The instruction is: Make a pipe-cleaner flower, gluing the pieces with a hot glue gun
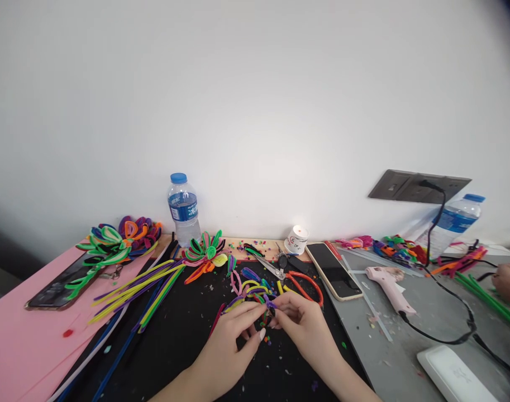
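My left hand and my right hand meet over a black mat. Between their fingertips is a small purple pipe cleaner, bent into a little shape. The right thumb and index finger pinch it. The left fingertips close on its other side, partly hiding the grip, with the left thumb lower down. Just beyond the fingers lies a heap of bent, multicoloured pipe cleaners. Orange-handled scissors rest behind the right hand, blades toward the back left.
Pipe-cleaner flowers, loose pipe cleaners and a phone lie left. A water bottle and paper cup stand near the wall. Rightward are another phone, a corded pink glue gun and another person's hand.
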Motion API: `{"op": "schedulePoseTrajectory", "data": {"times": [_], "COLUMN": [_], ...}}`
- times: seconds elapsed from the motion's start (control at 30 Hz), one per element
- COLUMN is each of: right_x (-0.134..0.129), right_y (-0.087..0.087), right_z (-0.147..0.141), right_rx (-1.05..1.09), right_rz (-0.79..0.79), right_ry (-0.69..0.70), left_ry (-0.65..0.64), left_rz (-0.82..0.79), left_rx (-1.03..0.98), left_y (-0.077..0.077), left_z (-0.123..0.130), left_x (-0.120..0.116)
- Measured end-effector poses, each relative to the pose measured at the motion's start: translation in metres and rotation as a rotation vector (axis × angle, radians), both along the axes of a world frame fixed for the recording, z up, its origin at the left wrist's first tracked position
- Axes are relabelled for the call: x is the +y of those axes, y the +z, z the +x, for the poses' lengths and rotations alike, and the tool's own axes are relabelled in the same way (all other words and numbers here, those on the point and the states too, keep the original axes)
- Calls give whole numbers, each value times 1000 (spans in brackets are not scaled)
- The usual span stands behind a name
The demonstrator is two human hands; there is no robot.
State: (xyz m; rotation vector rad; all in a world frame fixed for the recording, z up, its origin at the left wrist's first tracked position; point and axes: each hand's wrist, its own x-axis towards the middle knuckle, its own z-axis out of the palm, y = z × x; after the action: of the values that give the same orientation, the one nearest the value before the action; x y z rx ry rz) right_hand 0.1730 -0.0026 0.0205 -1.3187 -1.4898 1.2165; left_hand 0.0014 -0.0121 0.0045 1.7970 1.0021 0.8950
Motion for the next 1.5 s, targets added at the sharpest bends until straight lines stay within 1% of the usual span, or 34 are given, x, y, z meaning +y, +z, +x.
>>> {"op": "schedulePoseTrajectory", "data": {"times": [0.13,0.27,0.37,0.47,0.6,0.73,0.83,0.97,1.27,1.5], "right_x": [2,1,0,1,2,2,2,2,2,1], "right_y": [0,2,3,1,-4,-5,-4,-2,-1,0], "right_z": [1,0,-1,-2,-1,1,1,0,-2,-3], "right_rx": [104,155,174,157,115,95,109,140,146,135], "right_rz": [-76,-134,-152,-139,-86,-62,-67,-94,-143,-146], "right_ry": [-19,8,33,32,22,10,20,26,36,42], "left_ry": [49,129,162,173,174,140,131,151,209,227], "left_rz": [-111,-255,-297,-293,-287,-260,-240,-234,-194,-171], "left_rx": [-58,-177,-272,-293,-260,-215,-176,-156,-152,-136], "left_y": [-3,-8,-9,-7,-6,-4,0,3,3,4], "left_z": [1,0,0,-1,-1,0,0,0,-1,-2], "left_x": [4,9,9,9,10,10,9,8,8,8]}}
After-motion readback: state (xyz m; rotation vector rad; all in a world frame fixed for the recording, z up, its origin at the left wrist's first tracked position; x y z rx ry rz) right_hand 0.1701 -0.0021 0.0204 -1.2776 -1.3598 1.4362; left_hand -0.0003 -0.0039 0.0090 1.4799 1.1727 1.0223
